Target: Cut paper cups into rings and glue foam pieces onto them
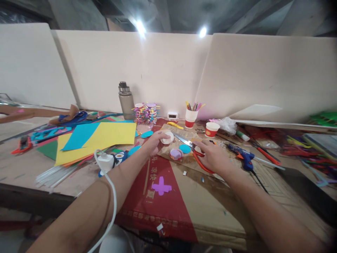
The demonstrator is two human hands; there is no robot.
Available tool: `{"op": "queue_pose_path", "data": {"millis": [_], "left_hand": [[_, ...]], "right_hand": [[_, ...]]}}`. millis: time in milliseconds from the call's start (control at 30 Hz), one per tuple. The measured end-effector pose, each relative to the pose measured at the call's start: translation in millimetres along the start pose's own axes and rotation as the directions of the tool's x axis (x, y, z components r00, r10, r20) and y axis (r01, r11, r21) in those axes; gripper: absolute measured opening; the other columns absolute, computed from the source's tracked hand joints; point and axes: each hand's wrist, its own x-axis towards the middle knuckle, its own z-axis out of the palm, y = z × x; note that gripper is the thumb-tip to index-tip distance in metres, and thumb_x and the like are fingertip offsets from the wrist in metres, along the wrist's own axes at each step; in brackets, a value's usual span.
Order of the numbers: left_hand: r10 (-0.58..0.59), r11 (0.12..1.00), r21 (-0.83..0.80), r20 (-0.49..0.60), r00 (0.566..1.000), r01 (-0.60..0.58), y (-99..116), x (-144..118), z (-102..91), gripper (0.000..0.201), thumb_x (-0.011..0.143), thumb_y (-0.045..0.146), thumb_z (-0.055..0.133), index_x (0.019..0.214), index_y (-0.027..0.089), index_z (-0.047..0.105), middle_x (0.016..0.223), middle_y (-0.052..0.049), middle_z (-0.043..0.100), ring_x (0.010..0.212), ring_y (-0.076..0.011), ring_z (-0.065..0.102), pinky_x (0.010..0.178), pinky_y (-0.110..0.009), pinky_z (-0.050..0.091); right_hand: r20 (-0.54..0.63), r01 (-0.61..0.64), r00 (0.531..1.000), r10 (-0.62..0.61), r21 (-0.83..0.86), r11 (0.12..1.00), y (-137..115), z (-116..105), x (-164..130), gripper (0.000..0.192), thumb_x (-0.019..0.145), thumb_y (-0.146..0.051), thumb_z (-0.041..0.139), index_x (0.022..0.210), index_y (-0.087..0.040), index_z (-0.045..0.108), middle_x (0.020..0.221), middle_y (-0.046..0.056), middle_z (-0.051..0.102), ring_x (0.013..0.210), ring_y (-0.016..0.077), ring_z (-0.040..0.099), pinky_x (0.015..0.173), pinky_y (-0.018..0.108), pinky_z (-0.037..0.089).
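My left hand (157, 141) is closed on a small white round piece (167, 137), probably paper or card; I cannot tell whether it is flat or a cup bottom. In my right hand (210, 154) are scissors with orange handles (198, 158), their blades (183, 139) pointing left toward the white piece. Below the blades sit a purple-topped round piece (176, 154) and a blue paper disc (185, 149). Closer to me, a purple paper cross (161, 186) lies on the red part of the cardboard (173, 211). My fingers partly hide the white piece and the scissor handles.
Yellow paper (113, 135) and other coloured sheets lie left. A bottle (126, 100), decorated cup stacks (151, 112), a pencil cup (191, 117) and a paper cup (212, 129) stand behind. On the right is a glue gun (246, 158). A white cable (113, 196) crosses my left forearm.
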Motion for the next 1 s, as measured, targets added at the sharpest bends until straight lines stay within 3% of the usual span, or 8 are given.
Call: {"op": "queue_pose_path", "data": {"millis": [100, 200, 333, 467, 567, 667, 900, 1000], "left_hand": [[0.002, 0.999, -0.05, -0.055, 0.998, -0.005, 2, 1, 0.6, 0.023, 0.05, 0.016, 0.073, 0.071, 0.012, 0.064, 0.066, -0.004, 0.066, 0.062, -0.0133, 0.063, 0.049, -0.018, 0.043], [0.032, 0.996, -0.076, -0.122, 0.992, -0.042, 2, 1, 2.2, 0.028, 0.053, 0.015, 0.077, 0.076, 0.013, 0.061, 0.072, -0.003, 0.068, 0.062, -0.0115, 0.062, 0.049, -0.018, 0.045], [0.059, 0.989, -0.129, -0.125, 0.99, -0.076, -1, 0, 7.7, 0.037, 0.053, 0.012, 0.08, 0.078, 0.016, 0.053, 0.083, -0.002, 0.07, 0.075, -0.0157, 0.068, 0.068, -0.029, 0.055], [0.087, 0.99, -0.104, -0.081, 0.993, -0.096, -4, -2, 15.1, 0.038, 0.054, 0.013, 0.081, 0.078, 0.016, 0.052, 0.076, 0.002, 0.065, 0.074, -0.012, 0.065, 0.073, -0.026, 0.053], [0.167, 0.982, -0.067, -0.115, 0.979, -0.175, -5, -2, 18.2, 0.041, 0.052, 0.014, 0.082, 0.084, 0.016, 0.058, 0.076, 0.005, 0.064, 0.068, -0.0064, 0.059, 0.059, -0.015, 0.045], [0.164, 0.979, -0.098, -0.139, 0.977, -0.178, -3, -2, 18.8, 0.045, 0.051, 0.016, 0.084, 0.089, 0.017, 0.059, 0.081, 0.004, 0.065, 0.069, -0.0072, 0.059, 0.054, -0.015, 0.043], [0.12, 0.974, -0.179, -0.094, 0.988, -0.135, 0, -9, 22.5, 0.04, 0.056, 0.011, 0.08, 0.083, 0.018, 0.051, 0.078, 0.005, 0.064, 0.076, -0.0114, 0.061, 0.078, -0.035, 0.057], [0.132, 0.978, -0.158, -0.04, 0.99, -0.137, -2, -9, 23.8, 0.037, 0.058, 0.014, 0.08, 0.082, 0.018, 0.051, 0.078, 0.004, 0.064, 0.076, -0.0108, 0.061, 0.08, -0.033, 0.056]], "right_hand": [[-0.069, -0.022, 0.997, 0.028, 0.088, 0.996, 5, 1, 2, 0.039, 0.088, -0.026, 0.05, 0.123, -0.021, 0.065, 0.111, 0.013, 0.069, 0.088, 0.0256, 0.066, 0.073, 0.033, 0.049], [-0.145, -0.098, 0.977, 0.154, 0.332, 0.938, 9, 7, 5, 0.034, 0.085, -0.025, 0.052, 0.115, -0.019, 0.066, 0.1, 0.01, 0.071, 0.085, 0.023, 0.066, 0.074, 0.033, 0.05], [0.001, -0.261, 0.941, 0.337, 0.636, 0.726, 7, 16, 6, 0.037, 0.083, -0.038, 0.057, 0.113, -0.017, 0.064, 0.063, -0.001, 0.059, 0.053, 0.0158, 0.054, 0.053, 0.028, 0.044], [0.113, -0.29, 0.943, 0.312, 0.738, 0.609, -5, 17, 3, 0.04, 0.081, -0.04, 0.059, 0.114, -0.018, 0.061, 0.058, -0.005, 0.052, 0.046, 0.0124, 0.046, 0.046, 0.025, 0.039], [0.104, -0.265, 0.954, 0.282, 0.735, 0.624, -13, 11, 0, 0.033, 0.082, -0.034, 0.055, 0.111, -0.019, 0.058, 0.06, -0.005, 0.052, 0.047, 0.0119, 0.046, 0.046, 0.024, 0.039], [0.117, -0.234, 0.968, 0.223, 0.74, 0.63, -16, 7, -3, 0.023, 0.083, -0.027, 0.05, 0.105, -0.021, 0.055, 0.062, -0.005, 0.051, 0.05, 0.0124, 0.048, 0.047, 0.024, 0.041], [0.085, -0.174, 0.984, 0.159, 0.684, 0.708, -14, 14, -6, 0.04, 0.082, -0.019, 0.048, 0.122, -0.023, 0.047, 0.085, 0.001, 0.063, 0.065, 0.015, 0.056, 0.057, 0.026, 0.046], [0.043, -0.144, 0.986, 0.159, 0.695, 0.704, -18, 10, -6, 0.043, 0.081, -0.019, 0.051, 0.124, -0.022, 0.047, 0.092, 0.004, 0.065, 0.07, 0.0159, 0.06, 0.061, 0.027, 0.048]]}}
